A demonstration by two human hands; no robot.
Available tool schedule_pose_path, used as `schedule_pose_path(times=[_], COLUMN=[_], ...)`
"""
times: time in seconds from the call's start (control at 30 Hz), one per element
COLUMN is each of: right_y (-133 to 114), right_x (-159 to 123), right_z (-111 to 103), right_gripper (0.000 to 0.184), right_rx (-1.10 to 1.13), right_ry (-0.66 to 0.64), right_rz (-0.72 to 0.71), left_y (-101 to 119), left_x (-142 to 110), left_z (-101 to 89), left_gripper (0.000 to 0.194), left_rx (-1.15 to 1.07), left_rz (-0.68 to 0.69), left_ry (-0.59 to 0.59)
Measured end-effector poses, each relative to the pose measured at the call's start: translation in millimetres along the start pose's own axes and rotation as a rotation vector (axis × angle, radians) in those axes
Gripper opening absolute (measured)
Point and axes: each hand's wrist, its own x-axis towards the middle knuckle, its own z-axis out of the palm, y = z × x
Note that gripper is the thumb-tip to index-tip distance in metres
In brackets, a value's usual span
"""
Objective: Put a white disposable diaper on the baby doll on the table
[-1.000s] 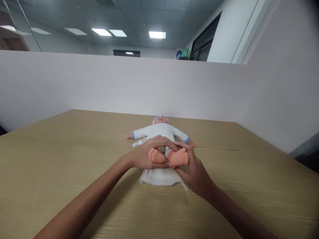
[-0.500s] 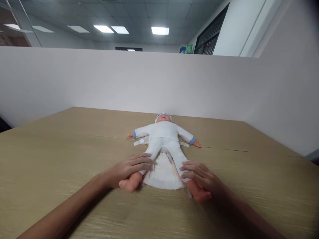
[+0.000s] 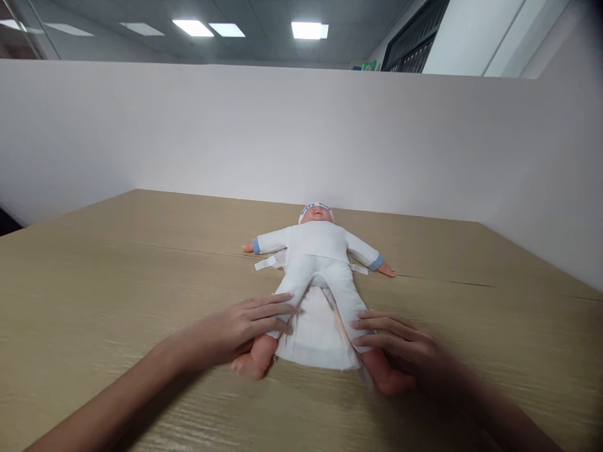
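Mostly, doll (image 3: 320,240) lies beyond left hand (image 3: 242,326) and right hand (image 3: 411,346), both loosely outstretched over its legs (image 3: 345,289).

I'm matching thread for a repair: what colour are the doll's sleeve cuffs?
Blue; the cuffs on the doll show in the head view.

Doll (image 3: 319,240) dressed in matt cloth; feet (image 3: 257,359) formed in smooth plastic. Diaper (image 3: 320,336) faced with papery sheet. Tabletop (image 3: 94,295) wood-grained, lightly glossed.

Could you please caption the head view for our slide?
Left hand and right hand on a doll's legs, open diaper beneath.
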Motion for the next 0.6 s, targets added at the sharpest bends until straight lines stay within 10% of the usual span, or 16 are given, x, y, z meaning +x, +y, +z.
schedule_pose_path(times=[0.3, 0.4, 0.6], right_y=[-21, -41, -58], right_x=[2, 7, 11], right_z=[-7, 8, 46], right_gripper=[0.045, 0.043, 0.052], right_rx=[0.080, -0.097, -0.337], right_ry=[-0.102, -0.031, 0.102], right_rz=[0.256, 0.234, 0.251], left_y=[21, 34, 49], left_x=[3, 9, 22], left_z=[-8.9, 2.5, 40.5], left_gripper=[0.047, 0.023, 0.048], left_rx=[-0.207, -0.179, 0.039], left_rz=[-0.152, -0.222, -0.375], left_ry=[0.031, 0.117, 0.243])
